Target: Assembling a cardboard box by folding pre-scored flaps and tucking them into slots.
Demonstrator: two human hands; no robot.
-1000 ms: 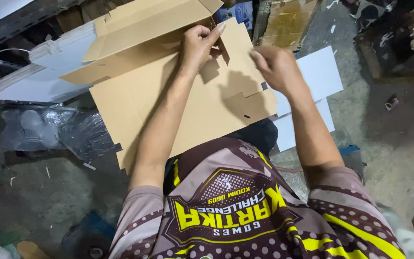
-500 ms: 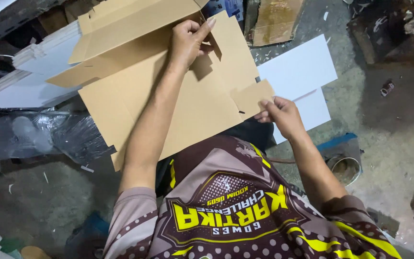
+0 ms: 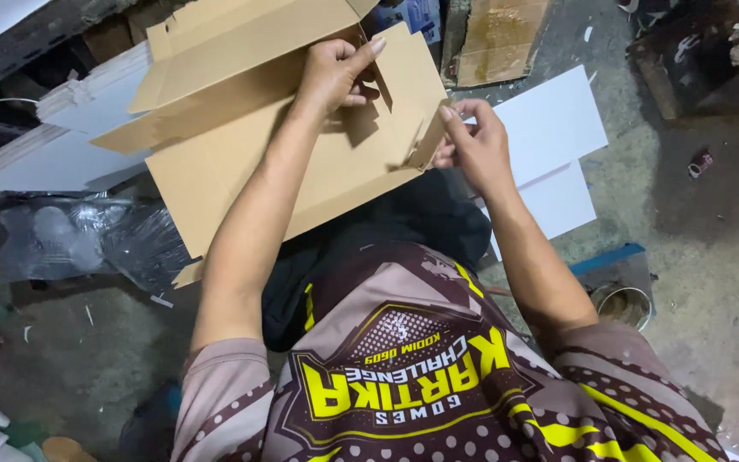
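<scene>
One flat brown corrugated cardboard box blank (image 3: 241, 162) fills the upper middle of the head view, resting across the seated person's lap and tilted up toward the far side. Plain kraft colour, unprinted on the side that shows, die-cut with slots and several flaps; long top flaps are folded over at the far edge, casting a shadow band across the main panel. Small side flap at the right edge is bent upward. Lower left corner hangs past the knee, with a small offcut-like tab below it. Behind the blank on the left, a stack of white flat sheets (image 3: 62, 154); to the right, two white rectangular boards (image 3: 558, 128) lying on the grey concrete floor (image 3: 712, 282), overlapping. Crumpled clear plastic wrap (image 3: 79, 244) sits on the floor at left, just beside the blank's lower edge. Another worn brown cardboard piece (image 3: 498, 38) leans at top centre. Round metal tin (image 3: 622, 304) on the floor near the right elbow. Left hand (image 3: 335, 77) is closed on the blank's upper middle panel edge, thumb on top, fingers curled under by the cut slot. Right hand (image 3: 472, 141) pinches the small bent side flap between thumb and fingertips.
</scene>
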